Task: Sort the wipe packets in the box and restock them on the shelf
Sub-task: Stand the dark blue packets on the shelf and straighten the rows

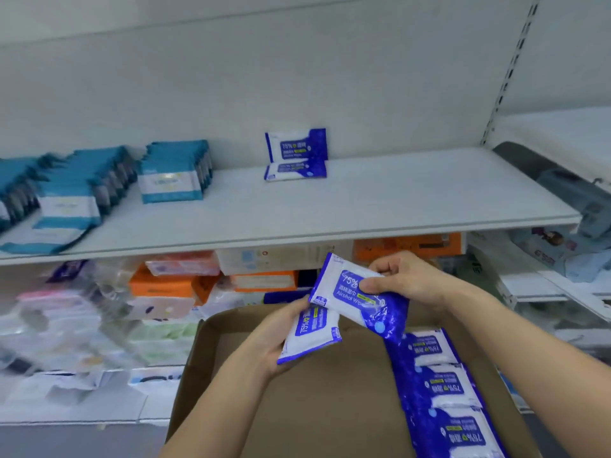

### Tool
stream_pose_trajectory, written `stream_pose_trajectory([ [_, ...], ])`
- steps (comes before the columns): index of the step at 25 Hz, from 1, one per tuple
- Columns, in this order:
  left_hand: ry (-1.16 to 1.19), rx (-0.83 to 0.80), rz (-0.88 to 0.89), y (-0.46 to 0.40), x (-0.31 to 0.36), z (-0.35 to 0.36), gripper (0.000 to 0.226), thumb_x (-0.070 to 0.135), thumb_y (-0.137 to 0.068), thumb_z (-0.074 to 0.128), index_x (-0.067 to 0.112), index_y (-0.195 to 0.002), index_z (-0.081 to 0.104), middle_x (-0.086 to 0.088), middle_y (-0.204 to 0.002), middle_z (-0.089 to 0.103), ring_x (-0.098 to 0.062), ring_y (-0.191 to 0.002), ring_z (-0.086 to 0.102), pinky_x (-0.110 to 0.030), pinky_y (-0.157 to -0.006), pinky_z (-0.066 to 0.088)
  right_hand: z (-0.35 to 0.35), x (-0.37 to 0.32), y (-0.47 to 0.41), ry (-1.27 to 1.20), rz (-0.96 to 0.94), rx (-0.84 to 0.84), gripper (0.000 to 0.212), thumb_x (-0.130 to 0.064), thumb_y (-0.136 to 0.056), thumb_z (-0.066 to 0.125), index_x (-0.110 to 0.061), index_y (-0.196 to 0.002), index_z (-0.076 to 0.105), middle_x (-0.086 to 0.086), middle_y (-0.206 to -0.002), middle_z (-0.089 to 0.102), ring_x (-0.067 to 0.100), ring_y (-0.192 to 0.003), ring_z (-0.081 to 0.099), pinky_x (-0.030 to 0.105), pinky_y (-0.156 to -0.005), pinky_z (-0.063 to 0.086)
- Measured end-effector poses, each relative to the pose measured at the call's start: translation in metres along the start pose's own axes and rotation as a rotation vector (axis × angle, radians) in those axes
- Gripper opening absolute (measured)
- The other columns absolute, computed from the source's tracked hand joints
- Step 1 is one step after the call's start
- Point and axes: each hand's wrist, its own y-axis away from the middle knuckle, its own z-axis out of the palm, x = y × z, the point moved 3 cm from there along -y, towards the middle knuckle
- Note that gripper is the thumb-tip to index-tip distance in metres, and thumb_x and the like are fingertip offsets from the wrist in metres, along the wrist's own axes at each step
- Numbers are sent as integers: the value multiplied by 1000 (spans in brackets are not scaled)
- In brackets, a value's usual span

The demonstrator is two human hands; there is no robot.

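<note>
Landmark: the cardboard box [317, 408], open and low in the view, just in front of the shelf [363, 206]; every place below is given from it.

Left hand: the left hand [281, 338] is over the far left part of the box, fingers wrapped under a blue-and-white wipe packet [310, 335] and gripping it.

Right hand: the right hand [403, 279] is above the far edge of the box, thumb and fingers pinching a second blue packet [357, 299] whose lower corner overlaps the packet in the left hand.

Left in the box: a row of the same blue packets [443, 391] lies along the right side of the box, at least three labels showing; the rest of the box floor is bare cardboard.

Already shelved, blue: up and beyond the box, two blue packets [296, 155] sit at the back of the shelf, one upright against the rear wall and one flat in front of it.

Already shelved, teal: up and to the left of the box, teal packets [175, 171] stand in several rows; these look settled.

Progress: judging by the bare box floor and full teal rows, well past halfway; the blue kind has only begun.

Remaining: the two held packets and the row on the right must go up beside the blue pair, where the board is free.

Below: beyond the box, under the shelf, mixed orange and pale packages [172, 282], too blurred to identify.
</note>
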Motion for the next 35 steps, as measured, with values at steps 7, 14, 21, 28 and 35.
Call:
stream_pose_trajectory([
  [7, -384, -35, 320, 22, 105, 9, 24, 0, -87, 61, 3, -111, 62, -22, -103, 71, -25, -75, 71, -39, -71, 60, -23, -76, -35, -66, -122, 45, 10, -15, -84, 72, -6, -85, 68, 13, -79, 72, 19, -63, 66, 24, -56, 51],
  [14, -656, 192, 503, 6, 208, -1, 17, 13, -89, 68, 19, -105, 66, -5, -87, 76, -17, -66, 71, -29, -62, 58, -68, -144, -124, 193, -224, 245, 15, -14, -81, 76, -13, -69, 67, 2, -66, 67, 10, -54, 61, 15, -45, 43],
  [21, -712, 287, 433, -32, 241, -17, 34, 19, -86, 73, 26, -114, 56, -6, -96, 74, -21, -79, 72, -34, -72, 60, -69, -172, -236, 632, -200, 259, 19, -38, -72, 80, -26, -79, 68, -8, -86, 67, 19, -89, 64, 43, -91, 48],
  [28, -748, 194, 420, -36, 235, -29, 27, 9, -93, 60, 30, -106, 49, 3, -93, 67, -11, -75, 69, -22, -61, 57, -55, -164, -262, 865, -184, 125, 37, -43, -75, 77, -19, -76, 49, -4, -82, 54, 17, -77, 55, 27, -63, 42],
  [35, -724, 177, 446, -38, 234, -30, 28, 14, -92, 63, 35, -106, 51, 4, -97, 66, -13, -79, 70, -26, -69, 59, -49, -165, -264, 876, -16, 54, 72, -72, -44, 78, -21, -92, 60, -2, -104, 65, 17, -93, 62, 36, -84, 54],
])
